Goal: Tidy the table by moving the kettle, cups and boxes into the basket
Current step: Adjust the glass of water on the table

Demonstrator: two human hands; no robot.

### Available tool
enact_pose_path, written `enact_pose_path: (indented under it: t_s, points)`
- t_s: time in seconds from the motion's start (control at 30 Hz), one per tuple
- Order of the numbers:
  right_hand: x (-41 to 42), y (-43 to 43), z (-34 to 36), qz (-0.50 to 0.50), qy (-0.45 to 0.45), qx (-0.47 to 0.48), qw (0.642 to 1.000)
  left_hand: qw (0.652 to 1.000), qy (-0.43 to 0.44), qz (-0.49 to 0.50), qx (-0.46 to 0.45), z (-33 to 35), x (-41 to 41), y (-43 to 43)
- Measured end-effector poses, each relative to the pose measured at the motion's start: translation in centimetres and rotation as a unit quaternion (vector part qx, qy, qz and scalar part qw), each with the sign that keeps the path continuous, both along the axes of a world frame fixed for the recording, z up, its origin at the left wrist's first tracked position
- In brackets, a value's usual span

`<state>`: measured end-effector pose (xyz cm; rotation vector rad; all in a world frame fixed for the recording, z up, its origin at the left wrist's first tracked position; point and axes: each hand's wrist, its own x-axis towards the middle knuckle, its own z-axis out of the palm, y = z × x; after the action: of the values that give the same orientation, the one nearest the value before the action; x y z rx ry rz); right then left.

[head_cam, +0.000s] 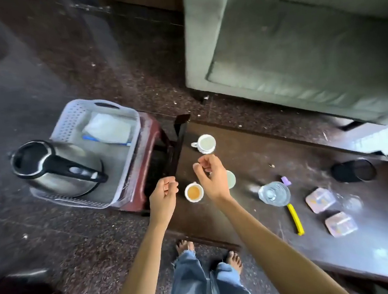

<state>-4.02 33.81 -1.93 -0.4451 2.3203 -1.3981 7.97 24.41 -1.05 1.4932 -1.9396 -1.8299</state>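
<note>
A steel kettle (pixel 56 168) with a black handle stands inside the white perforated basket (pixel 71 116), beside a white packet (pixel 108 130). On the dark wooden table (pixel 246 157) stand three white cups: an empty one (pixel 205 143) at the far left corner, one holding tea (pixel 194 192) near the front edge, and one (pixel 232 178) mostly hidden behind my right hand. Two pink boxes (pixel 320 199) (pixel 340 223) lie to the right. My left hand (pixel 163 198) hovers just left of the tea cup, fingers loosely curled, holding nothing. My right hand (pixel 210 176) hangs above the cups, empty.
The basket rests on a maroon stool (pixel 146 136) left of the table. A clear glass jar (pixel 274 193), a yellow clip (pixel 295 219), a black mesh holder (pixel 353 170) and a glass (pixel 352 204) sit on the table. A grey sofa (pixel 296 47) stands behind. My bare feet are at the table's front edge.
</note>
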Motion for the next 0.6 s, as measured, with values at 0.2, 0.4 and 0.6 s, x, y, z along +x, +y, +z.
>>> enact_pose_path:
  t_s: [0.2, 0.4, 0.6]
  points:
    - [-2.8, 12.5, -2.6, -0.071, 0.065, 0.158, 0.983, 0.996, -0.009, -0.089, 0.003, -0.9, -3.2, 7.7]
    - [-4.8, 20.7, -6.0, -0.067, 0.046, 0.362, 0.929, 0.984, -0.011, -0.174, 0.026, -2.7, -4.9, 13.8]
    - [-6.4, 22.9, -7.8, 0.006, -0.016, 0.435, 0.900, 0.980, -0.018, -0.199, 0.019, -3.3, -6.1, 17.2]
